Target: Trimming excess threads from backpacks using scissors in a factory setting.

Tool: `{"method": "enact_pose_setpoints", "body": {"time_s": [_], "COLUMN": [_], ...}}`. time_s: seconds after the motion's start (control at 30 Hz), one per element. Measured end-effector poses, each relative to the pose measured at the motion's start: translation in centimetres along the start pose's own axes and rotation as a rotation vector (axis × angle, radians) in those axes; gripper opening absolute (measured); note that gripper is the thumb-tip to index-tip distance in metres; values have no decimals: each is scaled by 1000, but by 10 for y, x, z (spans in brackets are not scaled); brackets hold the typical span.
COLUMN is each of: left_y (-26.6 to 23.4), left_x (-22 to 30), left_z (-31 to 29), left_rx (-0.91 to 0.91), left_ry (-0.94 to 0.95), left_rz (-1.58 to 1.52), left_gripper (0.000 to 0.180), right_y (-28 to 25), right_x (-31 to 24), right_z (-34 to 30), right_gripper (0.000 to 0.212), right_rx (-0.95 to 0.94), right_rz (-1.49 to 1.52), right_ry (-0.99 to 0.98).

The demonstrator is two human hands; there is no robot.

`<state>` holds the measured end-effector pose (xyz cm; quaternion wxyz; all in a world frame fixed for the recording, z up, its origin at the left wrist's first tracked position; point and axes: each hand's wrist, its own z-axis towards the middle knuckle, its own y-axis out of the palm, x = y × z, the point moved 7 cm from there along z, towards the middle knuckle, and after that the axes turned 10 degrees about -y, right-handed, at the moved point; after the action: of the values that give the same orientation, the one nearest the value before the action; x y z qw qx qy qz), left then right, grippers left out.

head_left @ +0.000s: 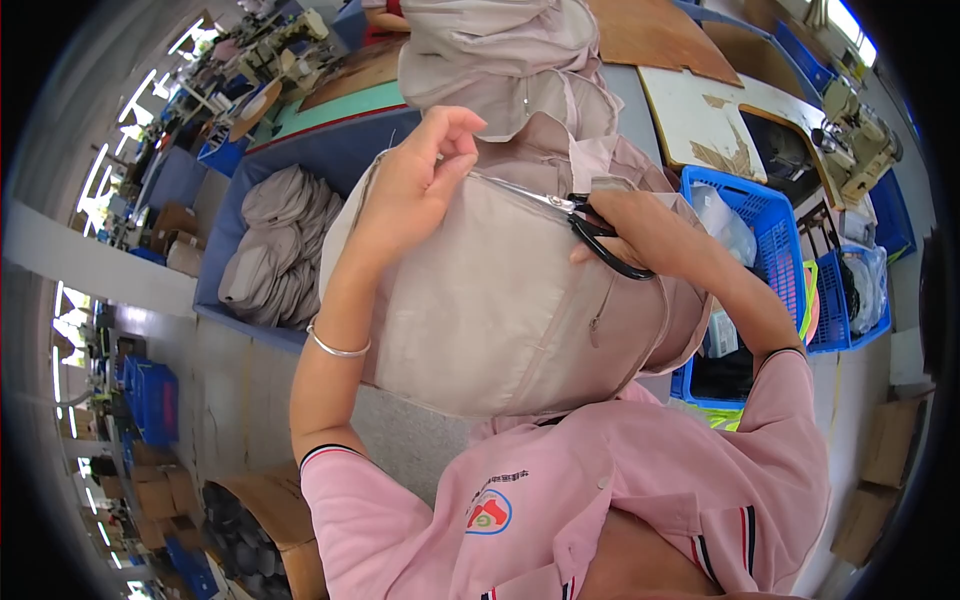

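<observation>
A beige-pink fabric bag [470,290], seemingly a backpack, lies spread in front of me with its broad pale panel facing up. A zipper pull hangs on its right part. My right hand [625,225] grips black-handled scissors [560,203], whose blades point left along the bag's upper edge. Close by the blade tips, my left hand [418,180] is at the bag's upper left edge with its fingers curled in toward the thumb. Whatever lies between those fingers is too small or hidden to make out.
More beige bags [500,50] are heaped beyond on the table. At left, a blue-grey bin [250,322] holds stacked beige pieces. Blue plastic crates [775,235] stand at right, beside a worn white board [690,120] and a sewing machine [862,140]. A cardboard box [270,510] sits lower left.
</observation>
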<state>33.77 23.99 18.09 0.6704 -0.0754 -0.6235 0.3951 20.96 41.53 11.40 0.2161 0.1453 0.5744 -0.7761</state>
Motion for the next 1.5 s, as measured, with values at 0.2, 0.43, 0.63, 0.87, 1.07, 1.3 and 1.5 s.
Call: {"method": "enact_pose_setpoints", "body": {"time_s": [0.2, 0.43, 0.63, 0.87, 1.07, 1.3, 1.5], "left_y": [-28, 101, 167, 84, -41, -174, -131], "left_x": [35, -62, -83, -79, -24, 92, 173], "left_z": [-107, -293, -327, -288, -256, -203, -134], "left_rx": [701, 448, 639, 1023, 1009, 887, 208], "left_ry": [145, -687, -873, -587, -300, 89, 165], "left_rz": [274, -161, -689, -695, -376, -83, 572], "left_gripper": [17, 15, 12, 18, 24, 26, 13], "right_y": [6, 23, 34, 49, 69, 6, -39], "right_x": [21, 50, 51, 25, 19, 44, 21], "right_z": [-7, -9, -8, -33, -71, -92, -98], "right_gripper": [59, 59, 58, 48, 32, 38, 34], "right_rx": [73, 87, 90, 163, 120, 491, 738], "right_rz": [70, 140, 239, 429, 812, 790, 588], "right_ry": [1, 28, 90, 188, 292, 263, 149]}}
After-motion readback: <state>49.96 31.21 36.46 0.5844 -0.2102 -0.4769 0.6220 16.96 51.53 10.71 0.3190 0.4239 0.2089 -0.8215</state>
